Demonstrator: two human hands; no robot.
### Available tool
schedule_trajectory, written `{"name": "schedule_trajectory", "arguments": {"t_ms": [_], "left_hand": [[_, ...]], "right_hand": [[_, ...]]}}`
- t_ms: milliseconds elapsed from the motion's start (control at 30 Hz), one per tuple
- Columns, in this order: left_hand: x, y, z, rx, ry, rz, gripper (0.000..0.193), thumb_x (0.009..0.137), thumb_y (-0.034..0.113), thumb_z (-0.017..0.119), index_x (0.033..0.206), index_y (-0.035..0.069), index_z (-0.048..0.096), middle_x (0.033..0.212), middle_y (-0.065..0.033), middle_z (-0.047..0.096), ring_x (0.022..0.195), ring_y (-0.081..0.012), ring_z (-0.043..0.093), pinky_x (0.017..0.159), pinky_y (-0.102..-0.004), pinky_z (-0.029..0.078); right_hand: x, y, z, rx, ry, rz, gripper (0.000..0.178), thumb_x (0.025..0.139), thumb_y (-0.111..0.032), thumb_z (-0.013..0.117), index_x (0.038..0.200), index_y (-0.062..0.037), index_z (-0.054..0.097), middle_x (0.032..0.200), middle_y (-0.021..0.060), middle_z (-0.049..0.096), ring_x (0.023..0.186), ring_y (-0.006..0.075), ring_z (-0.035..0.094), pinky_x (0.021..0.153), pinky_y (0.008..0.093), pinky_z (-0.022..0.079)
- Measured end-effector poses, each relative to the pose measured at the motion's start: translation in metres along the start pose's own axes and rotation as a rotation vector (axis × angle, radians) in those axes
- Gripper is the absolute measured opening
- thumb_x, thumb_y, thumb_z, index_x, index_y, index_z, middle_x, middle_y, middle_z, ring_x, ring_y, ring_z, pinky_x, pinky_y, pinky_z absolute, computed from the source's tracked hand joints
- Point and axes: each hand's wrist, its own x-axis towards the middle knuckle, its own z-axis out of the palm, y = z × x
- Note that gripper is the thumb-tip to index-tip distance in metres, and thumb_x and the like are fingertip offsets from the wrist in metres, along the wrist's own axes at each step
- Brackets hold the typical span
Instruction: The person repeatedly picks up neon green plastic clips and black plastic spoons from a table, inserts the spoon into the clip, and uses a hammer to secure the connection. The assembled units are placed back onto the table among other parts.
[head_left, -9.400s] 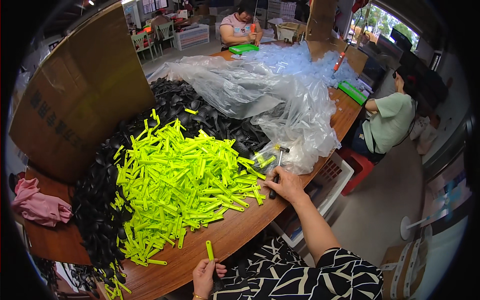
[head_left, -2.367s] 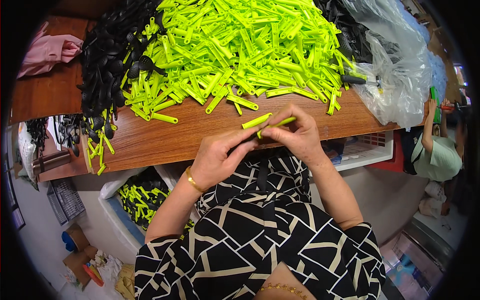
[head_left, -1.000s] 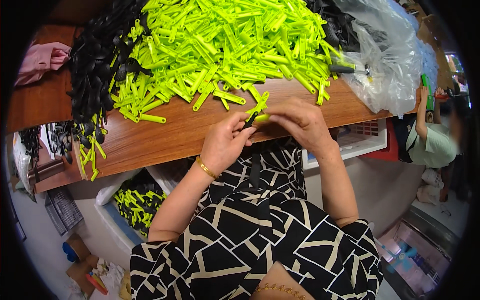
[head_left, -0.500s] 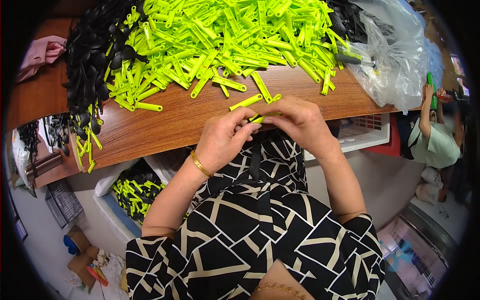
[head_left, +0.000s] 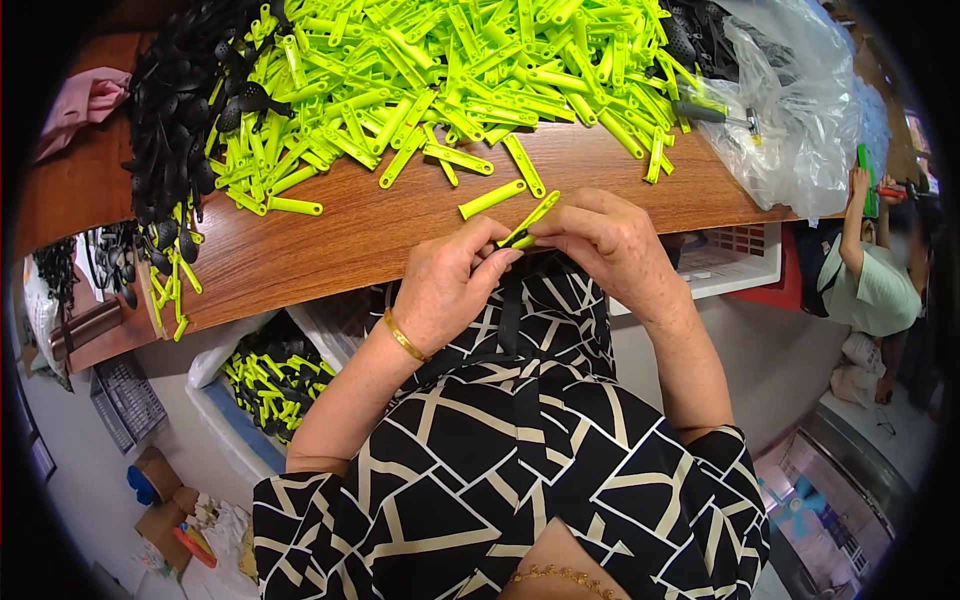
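Together, left hand (head_left: pixel 440 285) and right hand (head_left: pixel 612 240) pinch a slim, lime-yellow handle (head_left: pixel 543 207), black toward its base

Slim lime-green handle piece (head_left: pixel 541 211) slanting upward to the right, lying slightly above frame centre, black part (head_left: pixel 514 238) showing at its lower end, partly hidden.

Handles (head_left: pixel 470 60) are heaped on the worktop (head_left: pixel 370 220) behind the middle of its front edge, one loose handle (head_left: pixel 492 199) before the heap. Spoons (head_left: pixel 165 130) lie left, a cloth (head_left: pixel 85 108) beyond them. To the right lie a hammer (head_left: pixel 698 111) and a sheet (head_left: pixel 800 150) reaching the front edge. Below that edge, a box (head_left: pixel 238 430) stands left and a crate (head_left: pixel 735 280) right.
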Motion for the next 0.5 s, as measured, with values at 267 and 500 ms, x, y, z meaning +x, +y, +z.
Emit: {"name": "schedule_trajectory", "arguments": {"t_ms": [267,500], "left_hand": [[0.0030,0.0119,-0.0019,-0.005,-0.052,-0.012,0.017,0.097,0.010,0.071,0.111,0.000,0.067,0.088,-0.0065,0.077,0.070,-0.0111,0.073,0.063,-0.0251,0.057],[0.0045,0.0072,-0.0030,0.102,-0.039,0.065,0.019,0.095,0.012,0.073,0.111,0.002,0.067,0.087,-0.0083,0.077,0.070,-0.0130,0.074,0.063,-0.0269,0.057]], "right_hand": [[-0.0062,-0.0003,-0.0054,0.116,0.042,0.021,0.015,0.081,-0.003,0.080,0.095,-0.0058,0.075,0.086,0.0080,0.069,0.081,0.0262,0.068,0.071,0.0367,0.053],[-0.0077,-0.0006,-0.0032,0.098,0.051,0.001,0.014,0.082,-0.007,0.080,0.095,-0.0058,0.073,0.087,0.0097,0.069,0.083,0.0293,0.068,0.072,0.0387,0.054]]}}
